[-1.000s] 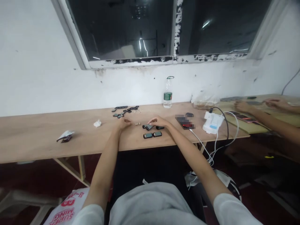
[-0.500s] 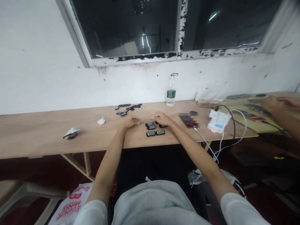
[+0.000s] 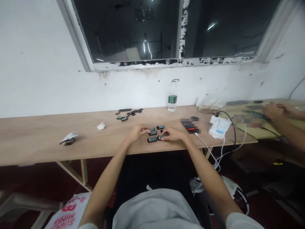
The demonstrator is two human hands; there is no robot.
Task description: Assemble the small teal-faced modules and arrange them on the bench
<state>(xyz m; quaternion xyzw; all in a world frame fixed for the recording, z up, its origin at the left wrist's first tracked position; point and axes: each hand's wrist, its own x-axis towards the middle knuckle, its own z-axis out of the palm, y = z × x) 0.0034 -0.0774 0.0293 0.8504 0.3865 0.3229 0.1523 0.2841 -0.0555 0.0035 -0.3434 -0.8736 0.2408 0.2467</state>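
My left hand (image 3: 138,132) is at the left side of a small group of black pieces with grey-green faces (image 3: 152,133). Its fingers are curled together, and whatever is in them is hidden. My right hand (image 3: 172,134) reaches in from the other side, fingertips pinched down at the lower right black piece (image 3: 160,138) and partly covering it. Just left of that lies another black piece (image 3: 152,139), with a small tan spot at one end. One more black piece (image 3: 160,127) lies above my right fingers.
Behind lie more black pieces (image 3: 124,118) with small pale bits (image 3: 141,113). A water bottle (image 3: 172,102) stands by the wall. To the right are a cabled phone (image 3: 189,126) and white box (image 3: 218,127); a co-worker's hands (image 3: 274,110) are beyond. Crumpled tissue (image 3: 101,126) lies left.
My right hand has moved down from above the group onto the lower right piece. My left hand has shifted right and slightly down, closer to the pieces. The whole view has shifted slightly.
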